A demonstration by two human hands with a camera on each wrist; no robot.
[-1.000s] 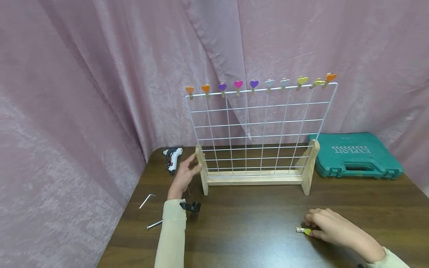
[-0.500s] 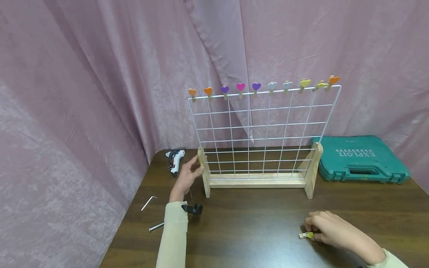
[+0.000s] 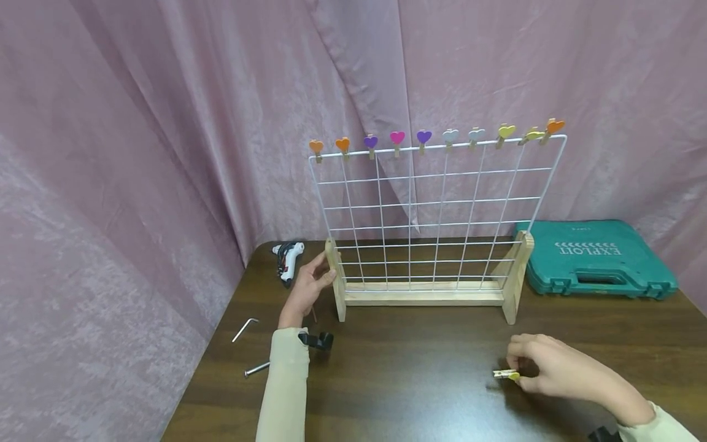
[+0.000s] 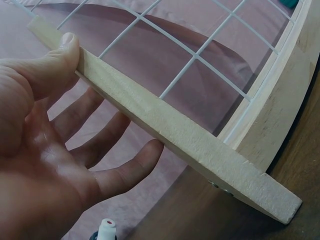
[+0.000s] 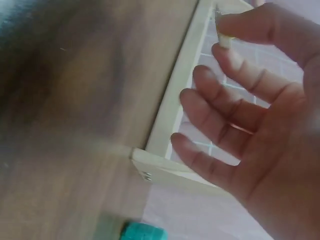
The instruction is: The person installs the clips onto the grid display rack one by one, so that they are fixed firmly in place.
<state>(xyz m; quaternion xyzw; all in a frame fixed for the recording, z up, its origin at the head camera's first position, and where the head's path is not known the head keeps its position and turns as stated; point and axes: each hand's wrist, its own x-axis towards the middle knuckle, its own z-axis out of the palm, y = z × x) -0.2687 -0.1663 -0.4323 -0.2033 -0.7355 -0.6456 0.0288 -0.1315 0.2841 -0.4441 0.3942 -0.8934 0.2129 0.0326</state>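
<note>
My right hand [image 3: 569, 371] pinches a small wooden clothespin [image 3: 504, 374] with a yellow heart between thumb and index finger. A shadow lies below it on the table; the other fingers are spread in the right wrist view. On the left, my left hand [image 3: 305, 290] grips the wooden side post [image 4: 150, 120] of a display stand, thumb on one face and fingers on the other. This stand has a wooden base bar [image 3: 422, 299] and carries an upright white wire grid [image 3: 436, 147]. Along the grid's top wire sits a row of several heart clothespins, including a pink one [image 3: 397, 137].
Behind the stand on the right lies a green tool case [image 3: 596, 261]. A white glue gun [image 3: 288, 263], a hex key [image 3: 243, 329] and a metal bolt [image 3: 256, 369] lie to the left on the brown table [image 3: 409, 374]. Pink curtains [image 3: 166, 123] hang behind.
My right hand has lifted the yellow-heart clothespin slightly off the table, shifting a little to the right. The left hand stays on the stand's post.
</note>
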